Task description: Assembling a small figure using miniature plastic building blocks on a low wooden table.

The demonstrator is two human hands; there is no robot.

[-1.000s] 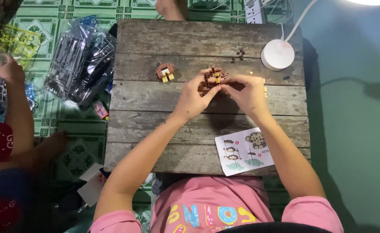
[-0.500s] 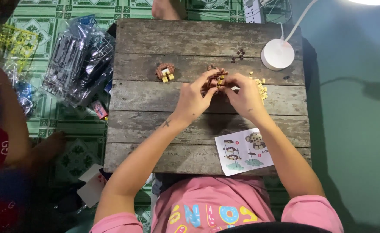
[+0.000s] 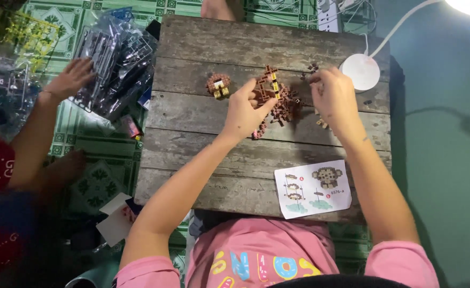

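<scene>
Brick model: a half-built brown figure (image 3: 277, 98) of small toy bricks with a few yellow ones, on the desk's far middle, between my two hands.
Left hand: my left hand (image 3: 244, 113) is pinched narrow on the model's left edge, thumb and fingers closed on the bricks to steady it.
Right hand: my right hand (image 3: 335, 98) sits just right of the model with its fingers curled down over some loose bricks (image 3: 313, 68); I cannot tell whether it has one pinched.
How it handles: I judge it very light and stiff piece by piece, but fragile as a whole, since press-fit joints pop apart if squeezed or twisted.
Where to hold: best taken low by its thicker brown body, not by the thin yellow-and-brown part sticking up at the far side.
Small figure: a finished little brown and yellow piece (image 3: 218, 85) stands apart to the left of the model.
Instruction sheet: a white leaflet (image 3: 313, 188) with pictures lies at the near right edge.
Desk: rough grey wooden planks (image 3: 203, 149) with gaps where tiny bricks could lodge.
Lamp: a white round base (image 3: 360, 72) stands at the far right, its bright head above.
Room: green patterned floor (image 3: 99, 154); to the left another person's hand (image 3: 69, 79) rests on clear bags of parts (image 3: 115, 58).
</scene>
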